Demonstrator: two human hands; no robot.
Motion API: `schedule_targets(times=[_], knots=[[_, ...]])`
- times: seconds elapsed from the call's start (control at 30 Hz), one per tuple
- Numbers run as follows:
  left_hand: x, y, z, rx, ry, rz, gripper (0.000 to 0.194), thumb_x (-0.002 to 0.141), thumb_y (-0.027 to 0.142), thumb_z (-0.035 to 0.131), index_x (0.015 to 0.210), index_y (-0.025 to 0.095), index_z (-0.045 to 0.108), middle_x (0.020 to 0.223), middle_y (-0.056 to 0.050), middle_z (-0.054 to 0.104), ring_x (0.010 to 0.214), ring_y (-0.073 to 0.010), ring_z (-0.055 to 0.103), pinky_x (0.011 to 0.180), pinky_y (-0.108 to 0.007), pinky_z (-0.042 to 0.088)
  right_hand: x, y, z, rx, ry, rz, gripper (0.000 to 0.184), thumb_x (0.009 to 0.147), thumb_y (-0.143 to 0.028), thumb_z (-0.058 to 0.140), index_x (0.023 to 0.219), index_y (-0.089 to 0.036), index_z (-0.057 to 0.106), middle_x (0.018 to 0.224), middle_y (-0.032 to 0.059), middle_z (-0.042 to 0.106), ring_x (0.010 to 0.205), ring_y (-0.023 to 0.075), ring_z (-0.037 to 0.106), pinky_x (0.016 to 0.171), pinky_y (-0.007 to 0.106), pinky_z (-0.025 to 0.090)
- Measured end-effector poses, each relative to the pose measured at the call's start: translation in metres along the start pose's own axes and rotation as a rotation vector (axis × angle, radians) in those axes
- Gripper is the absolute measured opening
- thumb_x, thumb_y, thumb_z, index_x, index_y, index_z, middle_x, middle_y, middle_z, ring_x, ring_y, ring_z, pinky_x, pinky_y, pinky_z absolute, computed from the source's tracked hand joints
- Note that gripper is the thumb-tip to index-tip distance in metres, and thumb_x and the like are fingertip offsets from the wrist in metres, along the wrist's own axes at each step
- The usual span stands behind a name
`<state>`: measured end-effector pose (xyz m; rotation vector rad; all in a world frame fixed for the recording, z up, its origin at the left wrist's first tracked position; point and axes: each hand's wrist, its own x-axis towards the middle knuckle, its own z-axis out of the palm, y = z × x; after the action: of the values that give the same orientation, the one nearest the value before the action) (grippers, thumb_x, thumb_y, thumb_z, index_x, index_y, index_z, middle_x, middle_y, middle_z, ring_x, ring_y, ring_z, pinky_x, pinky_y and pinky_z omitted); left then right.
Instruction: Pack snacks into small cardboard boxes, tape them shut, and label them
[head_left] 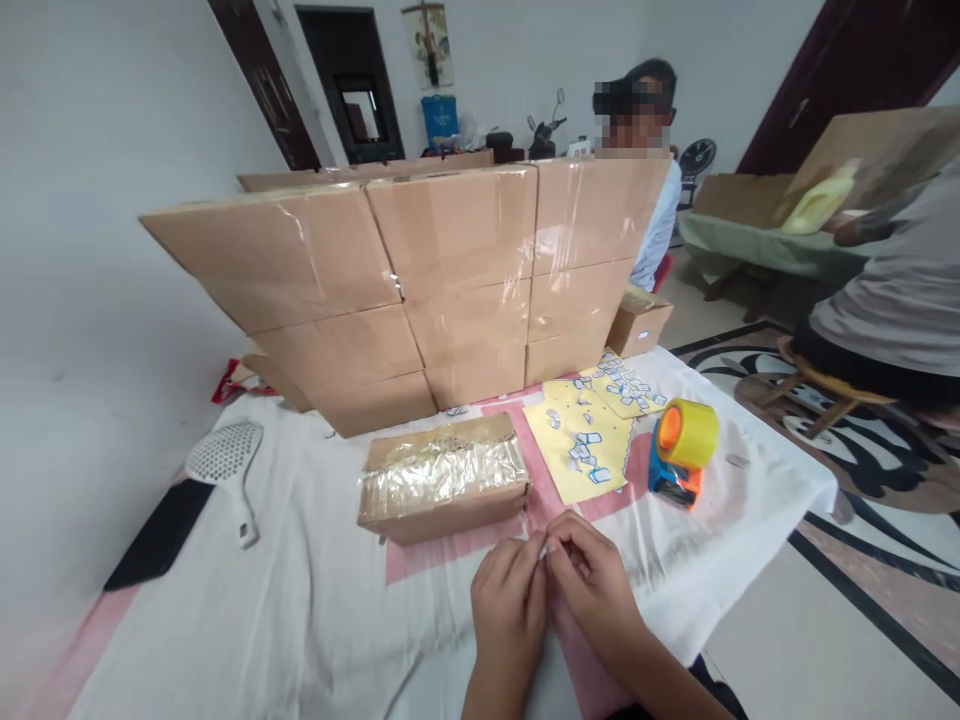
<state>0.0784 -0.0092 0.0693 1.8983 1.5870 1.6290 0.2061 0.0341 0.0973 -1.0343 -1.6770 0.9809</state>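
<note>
My left hand (pixel 510 590) and my right hand (pixel 589 570) meet fingertip to fingertip above the table's front. Both are closed in a pinch, and whatever lies between the fingers is too small or hidden to name. Just beyond them a small cardboard box (pixel 442 480) lies on the cloth, its top covered with shiny clear tape. To the right of that box are yellow sheets (pixel 581 450) bearing small blue-edged stickers or cutouts. Farther right stands a blue and orange tape dispenser (pixel 675 480) with a roll of yellow tape (pixel 690 433).
A wall of stacked cardboard boxes (pixel 472 240) rises across the table's back. At left lie a white slotted ladle (pixel 225 460) and a black flat object (pixel 161 535). One person (pixel 656 220) sits behind the boxes; another (pixel 892 270) sits on a stool at right.
</note>
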Motion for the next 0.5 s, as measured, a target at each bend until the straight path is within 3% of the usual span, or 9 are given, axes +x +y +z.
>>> schedule_targets(times=[0.1,0.17,0.3,0.5], knots=[[-0.004,0.005,-0.001,-0.119,0.123,-0.141,0.032,0.099,0.019,0.057,0.124,0.026,0.076,0.076,-0.001,0.059,0.066,-0.0118,0.061,0.059,-0.020,0.051,-0.006,0.001,0.001,0.135,-0.042,0.090,0.022,0.101,-0.031,0.049,0.084,-0.021,0.059,0.082,0.0026,0.059,0.072,0.0155,0.055,0.066,0.027,0.043],[-0.005,0.009,-0.003,-0.184,0.188,-0.243,0.028,0.099,0.026,0.061,0.121,0.028,0.078,0.077,-0.001,0.057,0.069,-0.0118,0.061,0.062,-0.020,0.052,-0.009,0.003,0.004,0.283,-0.124,0.166,0.021,0.101,-0.038,0.054,0.090,-0.020,0.061,0.085,0.0025,0.060,0.068,0.0138,0.052,0.063,0.027,0.042],[-0.004,0.014,-0.004,-0.275,0.160,-0.340,0.027,0.100,0.035,0.061,0.119,0.031,0.079,0.084,-0.003,0.056,0.077,-0.0136,0.062,0.066,-0.021,0.054,-0.014,0.007,0.012,0.531,-0.288,0.300,0.036,0.098,-0.051,0.060,0.082,-0.019,0.060,0.068,-0.0034,0.046,0.059,0.0106,0.040,0.056,0.025,0.033],[-0.003,0.015,0.003,-0.329,0.130,-0.365,0.030,0.099,0.043,0.061,0.119,0.030,0.080,0.082,-0.004,0.058,0.077,-0.0154,0.060,0.067,-0.024,0.053,-0.006,0.003,0.018,0.624,-0.214,0.369,0.042,0.095,-0.053,0.065,0.075,-0.018,0.056,0.065,-0.0047,0.043,0.058,0.0094,0.035,0.055,0.024,0.031]])
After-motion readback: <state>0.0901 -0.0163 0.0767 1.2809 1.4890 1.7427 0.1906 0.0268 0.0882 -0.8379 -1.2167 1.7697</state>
